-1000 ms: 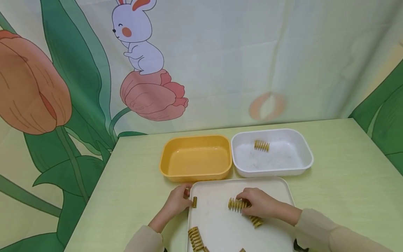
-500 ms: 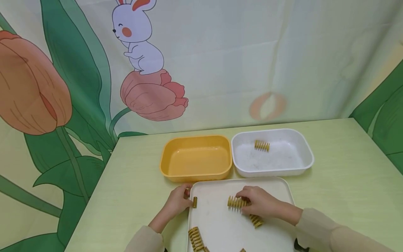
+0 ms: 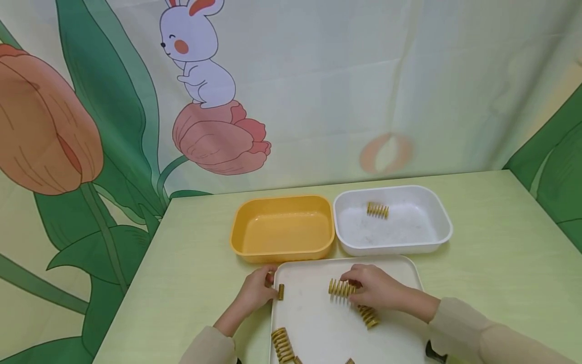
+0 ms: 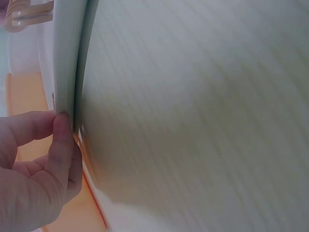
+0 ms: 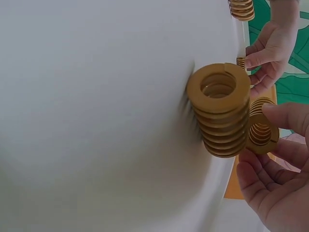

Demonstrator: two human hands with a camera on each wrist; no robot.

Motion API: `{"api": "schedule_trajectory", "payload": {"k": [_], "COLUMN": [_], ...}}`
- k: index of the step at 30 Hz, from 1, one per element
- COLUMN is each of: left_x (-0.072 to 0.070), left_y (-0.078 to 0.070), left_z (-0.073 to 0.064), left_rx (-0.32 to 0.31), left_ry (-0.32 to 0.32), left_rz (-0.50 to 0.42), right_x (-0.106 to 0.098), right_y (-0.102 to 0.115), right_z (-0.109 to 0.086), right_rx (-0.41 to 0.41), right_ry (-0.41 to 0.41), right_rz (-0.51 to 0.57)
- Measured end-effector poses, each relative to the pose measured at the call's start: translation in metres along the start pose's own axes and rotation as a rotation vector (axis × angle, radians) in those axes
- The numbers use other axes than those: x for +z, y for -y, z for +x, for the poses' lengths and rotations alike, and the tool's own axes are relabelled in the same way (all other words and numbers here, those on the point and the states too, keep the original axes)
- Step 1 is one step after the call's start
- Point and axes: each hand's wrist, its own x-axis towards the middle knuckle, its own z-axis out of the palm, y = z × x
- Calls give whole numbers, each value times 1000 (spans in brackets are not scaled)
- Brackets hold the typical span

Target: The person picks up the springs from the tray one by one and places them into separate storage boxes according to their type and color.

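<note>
My right hand (image 3: 376, 288) pinches one end of a brass-coloured coil spring (image 3: 339, 288) between thumb and fingers, low over the white tray (image 3: 318, 331). In the right wrist view that held spring (image 5: 268, 141) is partly behind a second coil spring (image 5: 219, 123), which lies on the tray just below the hand. At the tray's left side, my left hand (image 3: 254, 290) grips the rim, thumb and fingertip on either side of it in the left wrist view. A small, thin coil spring (image 3: 281, 291) lies inside that rim, right by the left thumb.
Behind the tray stand a yellow bin (image 3: 282, 230) and a white bin (image 3: 409, 227), the latter with one spring (image 3: 378, 210) in it. Another large spring (image 3: 283, 345) lies at the tray's lower left, with parts of others at the frame's bottom edge. A printed curtain (image 3: 309, 101) hangs behind.
My right hand has risen slightly away from me with the pinched spring, showing more of the spring below it. My left hand keeps its place on the tray's rim.
</note>
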Motion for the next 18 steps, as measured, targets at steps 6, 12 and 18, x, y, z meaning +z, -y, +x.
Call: {"api": "schedule_trajectory", "payload": {"k": [6, 12, 18], "left_x": [0, -2, -4], "left_y": [0, -1, -4], "left_z": [1, 1, 0], "left_rx": [-1, -8, -19], "left_ry": [2, 7, 12], "left_rz": [1, 12, 0], "right_x": [-7, -16, -24], "right_y": [3, 7, 8], "right_z": [-1, -1, 0], "right_rx": [6, 15, 18], "right_ry": [6, 14, 11], "right_rz": [0, 3, -11]}}
